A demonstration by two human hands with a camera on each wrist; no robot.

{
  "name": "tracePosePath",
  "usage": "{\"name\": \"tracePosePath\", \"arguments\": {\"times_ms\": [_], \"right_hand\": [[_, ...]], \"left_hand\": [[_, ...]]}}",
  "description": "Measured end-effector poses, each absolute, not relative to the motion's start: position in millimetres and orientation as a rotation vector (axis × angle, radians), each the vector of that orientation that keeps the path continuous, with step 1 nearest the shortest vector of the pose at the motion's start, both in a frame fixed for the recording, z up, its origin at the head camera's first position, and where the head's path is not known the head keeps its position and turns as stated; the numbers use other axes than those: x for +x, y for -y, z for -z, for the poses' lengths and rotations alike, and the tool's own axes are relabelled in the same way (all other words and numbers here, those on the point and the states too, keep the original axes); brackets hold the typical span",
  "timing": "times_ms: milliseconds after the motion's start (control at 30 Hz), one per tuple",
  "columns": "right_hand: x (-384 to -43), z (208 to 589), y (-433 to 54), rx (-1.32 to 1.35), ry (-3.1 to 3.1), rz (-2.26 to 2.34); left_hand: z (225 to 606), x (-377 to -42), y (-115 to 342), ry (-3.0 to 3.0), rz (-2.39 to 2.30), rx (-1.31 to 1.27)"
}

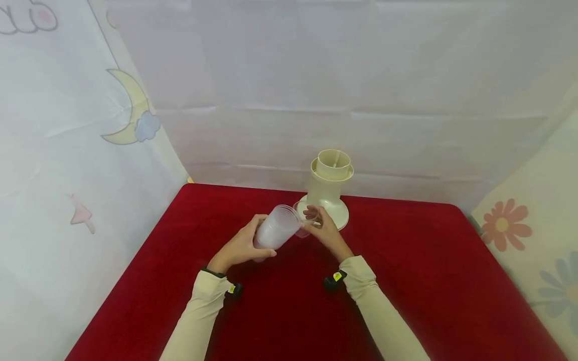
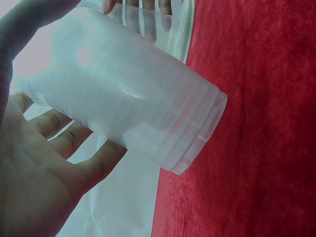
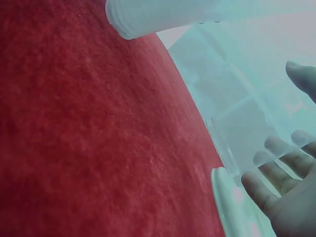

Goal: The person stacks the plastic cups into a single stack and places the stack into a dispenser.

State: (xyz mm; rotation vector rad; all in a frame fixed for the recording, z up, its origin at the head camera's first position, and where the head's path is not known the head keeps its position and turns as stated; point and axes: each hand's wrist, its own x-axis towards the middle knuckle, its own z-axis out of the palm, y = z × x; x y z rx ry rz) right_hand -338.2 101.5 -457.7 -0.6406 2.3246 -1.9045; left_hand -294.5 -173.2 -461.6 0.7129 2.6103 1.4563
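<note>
My left hand grips a stack of nested clear plastic cups, tilted with its rims up and to the right. In the left wrist view the cup bottoms point down toward the red cloth, with fingers along one side and the thumb across the other. Right beside the stack's rims, my right hand holds a single clear plastic cup. Seen from the right wrist, this cup is see-through, with fingers along one side and the thumb on the other.
Just behind the right hand stands a cream plastic cylinder with a wide round base and an open, stepped top. Red cloth covers the table. Pale printed sheets hang behind and at both sides.
</note>
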Motion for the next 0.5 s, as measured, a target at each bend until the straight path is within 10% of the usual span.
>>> {"name": "tracePosePath", "arguments": {"times_ms": [500], "right_hand": [[-322.3,440.8,-115.7,-0.643,-2.319,1.971]], "left_hand": [[462.2,-291.1,171.5,-2.616,-1.446,0.659]]}}
